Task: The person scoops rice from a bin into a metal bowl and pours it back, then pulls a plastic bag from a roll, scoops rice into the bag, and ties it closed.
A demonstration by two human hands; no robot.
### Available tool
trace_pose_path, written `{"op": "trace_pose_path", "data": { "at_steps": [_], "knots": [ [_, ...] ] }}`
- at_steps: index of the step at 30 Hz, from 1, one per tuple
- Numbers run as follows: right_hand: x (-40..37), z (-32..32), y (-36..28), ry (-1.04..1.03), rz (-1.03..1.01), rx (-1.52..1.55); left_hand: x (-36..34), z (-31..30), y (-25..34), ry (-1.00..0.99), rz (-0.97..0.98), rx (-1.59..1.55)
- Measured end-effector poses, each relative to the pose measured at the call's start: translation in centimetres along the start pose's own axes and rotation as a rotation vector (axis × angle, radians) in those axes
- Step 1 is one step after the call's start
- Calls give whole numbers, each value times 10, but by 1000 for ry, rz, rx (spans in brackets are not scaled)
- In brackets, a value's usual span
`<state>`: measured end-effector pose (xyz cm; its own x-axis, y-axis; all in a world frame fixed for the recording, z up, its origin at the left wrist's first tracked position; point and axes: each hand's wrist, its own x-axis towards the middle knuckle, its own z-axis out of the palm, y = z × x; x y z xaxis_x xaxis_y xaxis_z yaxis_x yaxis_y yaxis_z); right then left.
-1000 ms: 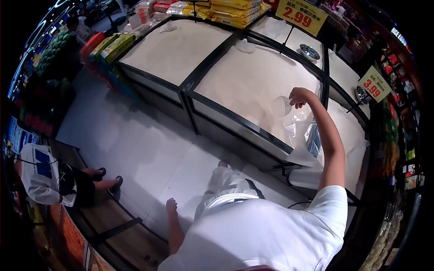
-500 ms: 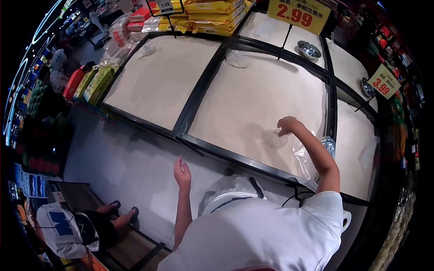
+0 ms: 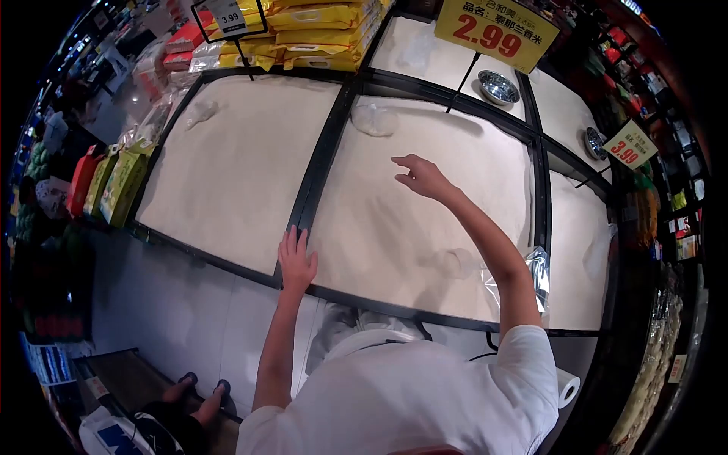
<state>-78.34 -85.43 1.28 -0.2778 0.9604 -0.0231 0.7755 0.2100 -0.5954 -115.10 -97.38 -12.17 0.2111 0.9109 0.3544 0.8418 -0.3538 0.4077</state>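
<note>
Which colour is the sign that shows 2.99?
The sign is yellow with red digits, best seen in the head view.

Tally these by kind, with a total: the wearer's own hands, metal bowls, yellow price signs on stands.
Hands (left hand, right hand): 2
Metal bowls: 2
Yellow price signs: 2
Total: 6

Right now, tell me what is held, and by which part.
Nothing is held. The right hand hovers empty over the pale grain; the left hand is open by the black frame; the clear cup rests in the grain.
</note>
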Motion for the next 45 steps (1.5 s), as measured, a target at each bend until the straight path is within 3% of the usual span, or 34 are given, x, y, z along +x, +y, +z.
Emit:
{"op": "trace_pose_path", "data": {
  "at_steps": [10, 13, 19, 22, 25, 30, 34, 38, 40, 44, 45],
  "knots": [
    [207, 64, 68, 319, 34, -201, 31, -2, -10, -188, -85, -15],
    [251, 69, 70, 263, 187, -229, 38, -3, -12, -221, -112, -20],
    [298, 92, 123, 130, 259, -366, 45, 0, -13, -305, -125, 27],
    [292, 91, 129, 295, 340, -347, 45, 1, -13, -318, -121, 40],
    [272, 67, 138, 315, 398, -358, 44, 1, -11, -322, -101, 67],
    [246, 25, 130, 597, 198, -190, 39, 2, -8, -252, -48, 68],
    [214, -14, 84, 623, 169, -16, 35, 2, -5, -217, -47, 56],
    [163, -52, 39, 627, 233, 433, 27, 7, -4, -187, -22, 79],
    [130, -61, 13, 581, 213, 500, 25, 8, -2, -171, 13, 103],
    [62, -57, -39, 542, 122, 526, 31, 12, 37, -136, 15, -239],
    [45, -53, -53, 509, 126, 584, 35, 15, 55, -225, -112, -579]
  ]
}}
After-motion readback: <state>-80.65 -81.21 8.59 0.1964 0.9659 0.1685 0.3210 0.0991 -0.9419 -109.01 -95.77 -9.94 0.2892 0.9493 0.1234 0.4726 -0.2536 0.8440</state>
